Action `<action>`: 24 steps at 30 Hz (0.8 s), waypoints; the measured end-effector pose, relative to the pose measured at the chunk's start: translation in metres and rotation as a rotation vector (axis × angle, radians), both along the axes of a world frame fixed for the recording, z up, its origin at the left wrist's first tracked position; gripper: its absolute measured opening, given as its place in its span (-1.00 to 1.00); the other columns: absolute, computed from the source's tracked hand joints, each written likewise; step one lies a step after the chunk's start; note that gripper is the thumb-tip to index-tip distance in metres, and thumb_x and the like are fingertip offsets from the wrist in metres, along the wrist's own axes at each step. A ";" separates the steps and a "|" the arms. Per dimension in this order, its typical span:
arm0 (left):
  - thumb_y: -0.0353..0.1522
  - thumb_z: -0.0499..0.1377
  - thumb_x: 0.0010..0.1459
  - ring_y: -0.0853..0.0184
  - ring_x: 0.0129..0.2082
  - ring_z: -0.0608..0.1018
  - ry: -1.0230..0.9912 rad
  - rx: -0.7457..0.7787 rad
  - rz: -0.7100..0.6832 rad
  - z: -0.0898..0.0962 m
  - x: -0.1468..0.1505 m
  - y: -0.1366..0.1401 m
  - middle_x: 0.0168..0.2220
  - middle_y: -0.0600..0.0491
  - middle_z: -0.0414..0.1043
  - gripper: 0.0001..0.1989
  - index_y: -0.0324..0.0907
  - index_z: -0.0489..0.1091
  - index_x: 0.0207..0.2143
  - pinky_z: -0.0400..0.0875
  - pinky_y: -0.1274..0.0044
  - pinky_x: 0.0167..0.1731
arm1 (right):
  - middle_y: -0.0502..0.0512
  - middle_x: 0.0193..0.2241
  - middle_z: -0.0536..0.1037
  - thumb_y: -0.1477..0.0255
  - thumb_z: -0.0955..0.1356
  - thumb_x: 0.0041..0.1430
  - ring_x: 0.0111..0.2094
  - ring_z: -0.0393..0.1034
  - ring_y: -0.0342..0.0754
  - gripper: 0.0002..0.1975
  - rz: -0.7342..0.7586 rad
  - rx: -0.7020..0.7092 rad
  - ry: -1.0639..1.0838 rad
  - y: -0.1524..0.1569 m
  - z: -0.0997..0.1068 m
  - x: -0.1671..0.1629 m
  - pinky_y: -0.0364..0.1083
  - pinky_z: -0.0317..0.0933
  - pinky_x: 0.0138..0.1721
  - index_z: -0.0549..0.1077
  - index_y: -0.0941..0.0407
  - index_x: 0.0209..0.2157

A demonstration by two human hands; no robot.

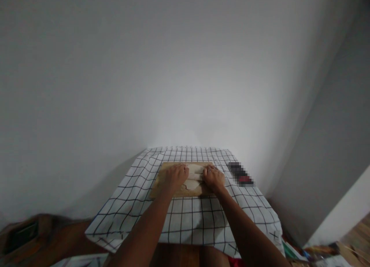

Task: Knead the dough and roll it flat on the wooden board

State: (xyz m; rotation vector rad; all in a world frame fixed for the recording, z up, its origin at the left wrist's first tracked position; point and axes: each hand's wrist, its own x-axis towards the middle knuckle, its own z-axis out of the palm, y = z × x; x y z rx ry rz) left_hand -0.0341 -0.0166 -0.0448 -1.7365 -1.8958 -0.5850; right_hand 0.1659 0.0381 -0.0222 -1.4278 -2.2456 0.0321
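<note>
Both hands grip a pale wooden rolling pin (195,177) that lies crosswise over a flattened sheet of dough (190,185). My left hand (178,174) is closed round the pin's left part, and my right hand (213,177) is closed round its right part. Between the hands a short stretch of the pin shows; its ends are hidden. The dough spreads on both the near and far sides of the pin, with a ragged, cracked near edge. Under it lies a rectangular wooden board (157,185).
A white cloth with a black grid (185,213) covers the table. At the board's right lies a dark and red pixelated object (241,175). A plain wall (185,86) stands behind. Assorted items (323,257) sit low at the right, and a brown box-like object (24,236) at the left.
</note>
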 end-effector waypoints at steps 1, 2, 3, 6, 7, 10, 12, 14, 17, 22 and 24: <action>-0.38 -0.03 0.35 0.13 -0.13 0.57 0.001 0.005 -0.006 0.001 0.000 -0.002 -0.15 -0.18 0.58 -0.71 -0.21 0.49 -0.14 0.38 0.32 -0.14 | 0.19 -0.04 0.56 0.32 0.10 0.41 0.02 0.42 0.06 -0.61 0.007 0.010 -0.005 -0.003 0.001 0.001 -0.03 0.24 -0.07 0.50 0.10 -0.11; -0.38 -0.02 0.34 0.14 -0.13 0.57 -0.002 0.007 -0.006 0.002 0.001 -0.004 -0.15 -0.17 0.58 -0.72 -0.21 0.49 -0.15 0.39 0.32 -0.15 | 0.20 -0.05 0.56 0.33 0.11 0.41 0.02 0.42 0.06 -0.62 0.013 0.021 -0.008 -0.005 0.001 0.001 -0.04 0.24 -0.07 0.50 0.11 -0.12; -0.39 -0.02 0.33 0.14 -0.14 0.57 -0.008 0.008 -0.005 0.003 0.002 -0.007 -0.15 -0.16 0.58 -0.72 -0.20 0.49 -0.16 0.40 0.32 -0.15 | 0.20 -0.06 0.57 0.34 0.11 0.41 0.02 0.42 0.06 -0.63 0.015 0.030 -0.008 -0.008 0.002 0.002 -0.05 0.24 -0.08 0.50 0.11 -0.13; -0.40 0.00 0.32 0.15 -0.15 0.58 -0.023 0.018 -0.011 0.007 0.006 -0.014 -0.17 -0.15 0.59 -0.74 -0.20 0.49 -0.20 0.42 0.33 -0.15 | 0.20 -0.07 0.56 0.35 0.13 0.40 0.02 0.41 0.05 -0.65 0.029 0.050 -0.002 -0.015 0.000 0.005 -0.06 0.25 -0.08 0.50 0.12 -0.15; -0.39 0.00 0.32 0.15 -0.16 0.58 -0.029 0.027 -0.010 0.007 0.008 -0.016 -0.18 -0.15 0.59 -0.74 -0.20 0.50 -0.20 0.42 0.33 -0.15 | 0.20 -0.07 0.56 0.35 0.13 0.41 0.02 0.41 0.05 -0.66 0.039 0.059 -0.002 -0.017 -0.001 0.006 -0.06 0.25 -0.07 0.50 0.12 -0.15; -0.37 -0.01 0.33 0.16 -0.15 0.58 -0.043 0.041 -0.016 0.007 0.011 -0.022 -0.18 -0.14 0.59 -0.72 -0.21 0.50 -0.17 0.42 0.32 -0.11 | 0.22 -0.04 0.55 0.33 0.13 0.42 0.04 0.39 0.06 -0.65 0.059 0.080 -0.022 -0.021 -0.003 0.008 -0.04 0.24 -0.03 0.51 0.11 -0.14; -0.38 -0.02 0.34 0.16 -0.14 0.58 -0.052 0.045 -0.015 0.007 0.012 -0.024 -0.17 -0.14 0.59 -0.71 -0.21 0.50 -0.15 0.41 0.32 -0.08 | 0.22 -0.02 0.54 0.32 0.12 0.43 0.05 0.39 0.06 -0.64 0.054 0.082 -0.034 -0.023 -0.003 0.009 -0.04 0.24 -0.02 0.51 0.10 -0.13; -0.37 -0.03 0.35 0.15 -0.11 0.58 -0.054 0.046 -0.018 0.006 0.012 -0.025 -0.15 -0.15 0.58 -0.70 -0.22 0.50 -0.14 0.40 0.31 -0.06 | 0.22 -0.03 0.54 0.32 0.13 0.43 0.05 0.39 0.07 -0.63 0.053 0.078 -0.047 -0.025 -0.002 0.010 -0.04 0.24 -0.02 0.51 0.10 -0.12; -0.37 -0.02 0.34 0.16 -0.10 0.57 -0.061 0.020 -0.009 0.007 0.013 -0.024 -0.14 -0.15 0.58 -0.71 -0.22 0.50 -0.14 0.39 0.31 -0.04 | 0.22 -0.03 0.54 0.31 0.13 0.43 0.06 0.38 0.07 -0.63 0.065 0.072 -0.076 -0.027 0.001 0.010 -0.04 0.23 -0.01 0.52 0.10 -0.12; -0.39 -0.05 0.35 0.17 -0.10 0.56 -0.073 -0.034 -0.013 0.010 0.013 -0.022 -0.17 -0.15 0.57 -0.70 -0.21 0.49 -0.17 0.39 0.32 -0.04 | 0.21 0.01 0.52 0.31 0.10 0.44 0.06 0.39 0.04 -0.61 0.047 0.036 -0.108 -0.029 0.008 0.011 -0.04 0.24 -0.02 0.51 0.08 -0.08; -0.38 -0.07 0.37 0.16 -0.09 0.55 -0.073 -0.029 -0.010 0.009 0.012 -0.019 -0.16 -0.17 0.57 -0.67 -0.23 0.49 -0.18 0.38 0.31 -0.04 | 0.21 0.03 0.51 0.32 0.10 0.44 0.07 0.38 0.04 -0.61 0.041 0.017 -0.133 -0.027 0.011 0.009 -0.04 0.25 -0.03 0.50 0.08 -0.06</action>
